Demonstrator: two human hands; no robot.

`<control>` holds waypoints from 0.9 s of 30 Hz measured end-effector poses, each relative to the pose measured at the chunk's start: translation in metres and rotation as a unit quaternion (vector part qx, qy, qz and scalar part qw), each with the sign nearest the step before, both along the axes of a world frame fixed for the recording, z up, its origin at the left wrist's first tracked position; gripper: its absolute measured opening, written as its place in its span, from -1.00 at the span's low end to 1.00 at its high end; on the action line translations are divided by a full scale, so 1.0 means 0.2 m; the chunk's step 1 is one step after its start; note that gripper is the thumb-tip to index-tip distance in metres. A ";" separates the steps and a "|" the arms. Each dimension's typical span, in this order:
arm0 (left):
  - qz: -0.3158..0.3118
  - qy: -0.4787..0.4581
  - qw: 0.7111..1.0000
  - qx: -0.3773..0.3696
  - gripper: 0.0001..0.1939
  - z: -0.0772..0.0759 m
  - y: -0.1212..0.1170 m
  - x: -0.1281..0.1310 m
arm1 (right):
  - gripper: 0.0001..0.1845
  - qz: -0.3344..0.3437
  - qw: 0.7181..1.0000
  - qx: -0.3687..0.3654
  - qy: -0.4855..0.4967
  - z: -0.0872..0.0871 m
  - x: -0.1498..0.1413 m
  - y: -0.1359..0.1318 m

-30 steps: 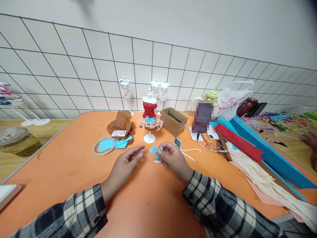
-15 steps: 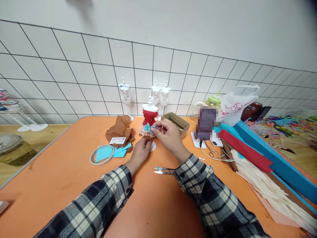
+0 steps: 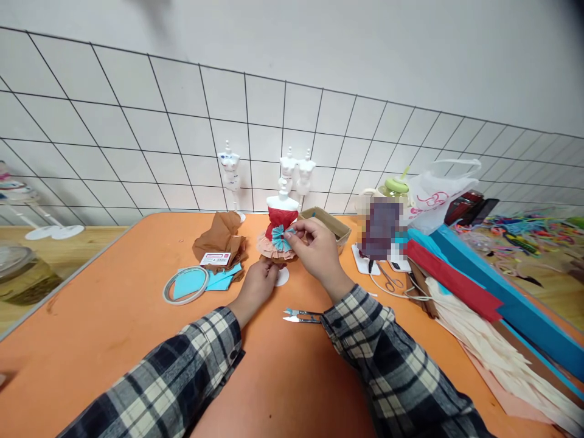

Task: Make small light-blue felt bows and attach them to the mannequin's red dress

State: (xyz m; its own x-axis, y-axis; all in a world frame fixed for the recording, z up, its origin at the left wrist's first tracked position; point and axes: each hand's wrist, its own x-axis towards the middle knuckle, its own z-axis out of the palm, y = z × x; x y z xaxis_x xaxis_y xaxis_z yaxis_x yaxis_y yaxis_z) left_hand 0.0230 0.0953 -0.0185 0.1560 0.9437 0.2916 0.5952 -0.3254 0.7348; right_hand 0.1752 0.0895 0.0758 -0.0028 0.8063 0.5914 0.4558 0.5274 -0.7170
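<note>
1. As right hand [image 3: 316, 249] pinches blue frill [image 3: 278, 238] at dress [image 3: 277, 221] front, left hand [image 3: 258, 283] curls below skirt [image 3: 266, 246], grip unclear.
2. Table [image 3: 109, 310]: room between left sleeve [image 3: 159, 372] and left edge.
3. Mannequins [image 3: 229, 162] behind: three. Snips [image 3: 303, 316]: one.

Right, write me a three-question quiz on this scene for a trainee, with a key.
1. Multiple choice: on the dressed mannequin, the bodice is A) green, B) red, C) yellow.
2. True or false: the right hand has its fingertips at the blue bow.
3. Name the tool lying on the orange table beside the right cuff.

Key: 1. B. 2. True. 3. The snips.
</note>
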 end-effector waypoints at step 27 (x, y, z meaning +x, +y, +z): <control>-0.001 0.040 0.999 0.028 -0.71 -0.02 -0.02 0.00 | -0.87 -0.006 0.989 0.144 -0.035 -0.06 -0.01 -0.05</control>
State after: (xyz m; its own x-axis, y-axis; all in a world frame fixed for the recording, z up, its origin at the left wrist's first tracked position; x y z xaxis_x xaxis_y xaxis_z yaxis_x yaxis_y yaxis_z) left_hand 0.0223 0.0904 -0.0225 0.1826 0.9263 0.3295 0.6508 -0.3651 0.6657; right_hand 0.1736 0.0786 0.0635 -0.0436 0.6050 0.7951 0.5063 0.6994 -0.5044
